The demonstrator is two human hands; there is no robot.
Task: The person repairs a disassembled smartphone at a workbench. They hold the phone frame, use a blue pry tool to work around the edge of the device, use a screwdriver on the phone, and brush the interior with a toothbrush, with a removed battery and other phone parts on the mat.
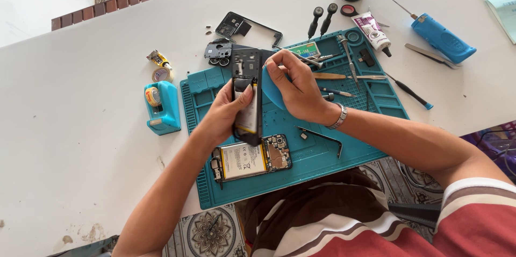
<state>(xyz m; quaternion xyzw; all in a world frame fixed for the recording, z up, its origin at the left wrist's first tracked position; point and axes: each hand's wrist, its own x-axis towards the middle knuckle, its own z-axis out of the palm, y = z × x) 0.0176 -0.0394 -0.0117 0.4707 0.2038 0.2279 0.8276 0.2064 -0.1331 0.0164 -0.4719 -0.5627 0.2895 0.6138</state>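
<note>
My left hand [223, 114] clamps the phone [247, 95] upright over the mat [376, 101] so my right hand [295, 87], pinching the pick [271, 93], reaches its edge.

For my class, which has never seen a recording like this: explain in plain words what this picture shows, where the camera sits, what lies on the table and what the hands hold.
There is one picture, taken by a camera worn on a person's head, looking down at their own two bare hands; no machine is involved. The left hand holds an opened phone upright. The right hand presses a blue plastic pick against the phone's edge. Beneath them a teal work mat lies on a white table. On the mat lies a second opened phone with its battery showing, along with tweezers. Beside the mat stand a blue tape dispenser and a glue tube.
</note>
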